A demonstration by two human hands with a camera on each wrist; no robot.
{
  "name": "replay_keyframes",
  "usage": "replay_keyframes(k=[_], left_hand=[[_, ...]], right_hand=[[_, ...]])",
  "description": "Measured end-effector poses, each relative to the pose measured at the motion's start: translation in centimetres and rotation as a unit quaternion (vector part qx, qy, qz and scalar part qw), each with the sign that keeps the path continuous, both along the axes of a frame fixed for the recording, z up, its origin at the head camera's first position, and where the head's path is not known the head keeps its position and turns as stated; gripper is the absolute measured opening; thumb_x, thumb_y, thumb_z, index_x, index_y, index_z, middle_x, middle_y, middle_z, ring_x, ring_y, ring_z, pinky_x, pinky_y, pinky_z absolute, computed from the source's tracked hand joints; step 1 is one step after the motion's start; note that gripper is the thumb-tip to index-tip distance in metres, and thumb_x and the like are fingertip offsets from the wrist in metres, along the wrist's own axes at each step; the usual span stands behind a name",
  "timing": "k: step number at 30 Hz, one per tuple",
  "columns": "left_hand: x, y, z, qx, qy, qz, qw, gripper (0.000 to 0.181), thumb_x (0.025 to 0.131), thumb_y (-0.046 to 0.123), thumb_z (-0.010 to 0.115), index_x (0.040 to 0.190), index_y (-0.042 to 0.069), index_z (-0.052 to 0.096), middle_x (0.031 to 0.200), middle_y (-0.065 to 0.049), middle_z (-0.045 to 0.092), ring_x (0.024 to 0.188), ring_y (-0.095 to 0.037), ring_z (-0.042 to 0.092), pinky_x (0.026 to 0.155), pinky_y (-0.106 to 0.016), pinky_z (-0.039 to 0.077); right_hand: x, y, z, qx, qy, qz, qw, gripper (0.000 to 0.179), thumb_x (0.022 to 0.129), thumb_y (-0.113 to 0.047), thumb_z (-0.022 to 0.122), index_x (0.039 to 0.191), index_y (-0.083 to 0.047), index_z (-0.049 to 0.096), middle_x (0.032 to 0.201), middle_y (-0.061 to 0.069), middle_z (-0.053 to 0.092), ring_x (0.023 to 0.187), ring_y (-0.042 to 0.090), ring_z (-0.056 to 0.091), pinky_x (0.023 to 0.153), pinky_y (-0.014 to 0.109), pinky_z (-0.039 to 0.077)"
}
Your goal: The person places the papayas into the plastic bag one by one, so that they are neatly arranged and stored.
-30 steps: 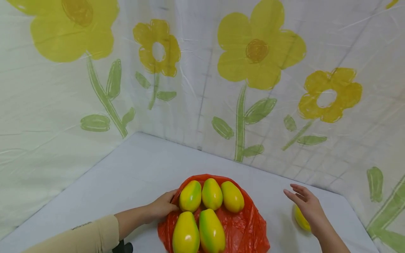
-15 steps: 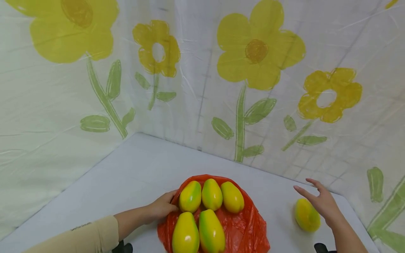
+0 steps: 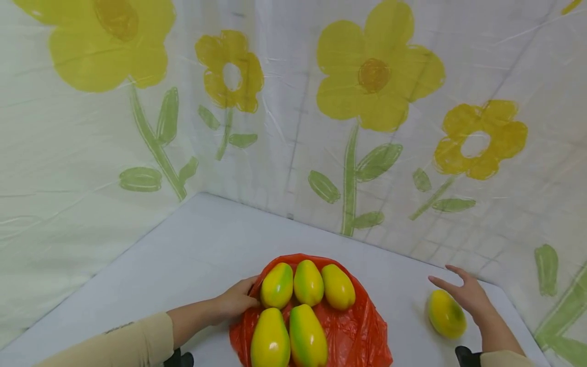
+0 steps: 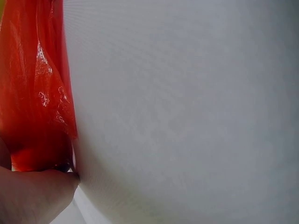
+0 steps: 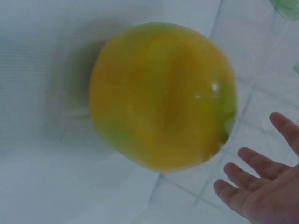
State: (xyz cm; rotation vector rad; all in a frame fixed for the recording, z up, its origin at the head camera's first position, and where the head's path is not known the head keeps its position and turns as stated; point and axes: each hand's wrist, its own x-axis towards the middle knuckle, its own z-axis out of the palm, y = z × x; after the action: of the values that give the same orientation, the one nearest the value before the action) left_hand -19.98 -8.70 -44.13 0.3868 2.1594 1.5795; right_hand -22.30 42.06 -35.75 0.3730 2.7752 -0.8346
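Observation:
My left hand (image 3: 236, 300) pinches the left edge of a red plastic bag (image 3: 350, 339). In the left wrist view the thumb (image 4: 37, 193) lies against the bag's crumpled red film (image 4: 35, 88). Several glossy yellow-green papayas sit in the bag, among them a papaya (image 3: 308, 334) at the front and a papaya (image 3: 338, 288) at the back right. A separate papaya (image 3: 446, 314) lies on the table right of the bag. Just to its right is my right hand (image 3: 470, 295), fingers spread and holding nothing. The right wrist view has that papaya (image 5: 161, 98) apart from the fingertips (image 5: 226, 189).
The white table (image 3: 220, 229) ends against a hanging sheet (image 3: 279, 153) printed with yellow flowers, which runs along the back and left. Black wrist gear (image 3: 468, 356) shows by the right forearm, and more black gear (image 3: 180, 358) is below the left one.
My right hand has moved right, from partly covering the separate papaya to beside it, so more of the fruit shows. The left hand and the bag stay in place.

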Motion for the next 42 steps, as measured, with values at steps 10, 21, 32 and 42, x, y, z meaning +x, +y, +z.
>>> replay_keyframes(k=[10, 21, 32, 42], left_hand=[[0.0, 0.1, 0.0, -0.007, -0.003, 0.004, 1.0, 0.055, 0.083, 0.002, 0.056, 0.136, 0.005, 0.04, 0.127, -0.011, 0.052, 0.104, -0.021, 0.052, 0.091, -0.046, 0.051], [0.0, 0.1, 0.0, -0.005, 0.0, 0.003, 1.0, 0.054, 0.084, 0.001, 0.054, 0.136, 0.002, 0.039, 0.127, -0.012, 0.052, 0.102, -0.021, 0.053, 0.089, -0.045, 0.052], [0.0, 0.0, 0.0, 0.0, 0.002, 0.004, 1.0, 0.055, 0.083, 0.002, 0.056, 0.136, 0.003, 0.04, 0.126, -0.012, 0.053, 0.103, -0.021, 0.052, 0.089, -0.045, 0.052], [0.1, 0.1, 0.2, -0.01, 0.006, 0.008, 0.9999, 0.055, 0.084, 0.003, 0.055, 0.137, 0.002, 0.039, 0.131, -0.014, 0.05, 0.108, -0.022, 0.05, 0.095, -0.047, 0.049]], right_hand=[[0.0, -0.2, -3.2, 0.055, -0.052, 0.052, 0.9958, 0.097, 0.079, -0.062, 0.056, 0.143, 0.003, 0.021, 0.139, 0.043, 0.015, 0.119, 0.058, 0.026, 0.099, 0.071, 0.025], [0.4, 0.5, -4.8, 0.102, -0.005, 0.073, 0.9921, 0.098, 0.078, -0.047, 0.065, 0.137, 0.016, 0.021, 0.133, 0.045, 0.027, 0.112, 0.056, 0.036, 0.097, 0.067, 0.033], [0.8, 0.4, -4.7, 0.102, -0.003, 0.057, 0.9932, 0.09, 0.077, -0.038, 0.065, 0.135, 0.015, 0.022, 0.12, 0.044, 0.036, 0.096, 0.043, 0.047, 0.085, 0.058, 0.043], [0.7, 0.2, -4.7, 0.114, -0.005, 0.046, 0.9924, 0.088, 0.077, -0.039, 0.063, 0.133, 0.016, 0.024, 0.119, 0.045, 0.037, 0.096, 0.044, 0.048, 0.085, 0.057, 0.043]])
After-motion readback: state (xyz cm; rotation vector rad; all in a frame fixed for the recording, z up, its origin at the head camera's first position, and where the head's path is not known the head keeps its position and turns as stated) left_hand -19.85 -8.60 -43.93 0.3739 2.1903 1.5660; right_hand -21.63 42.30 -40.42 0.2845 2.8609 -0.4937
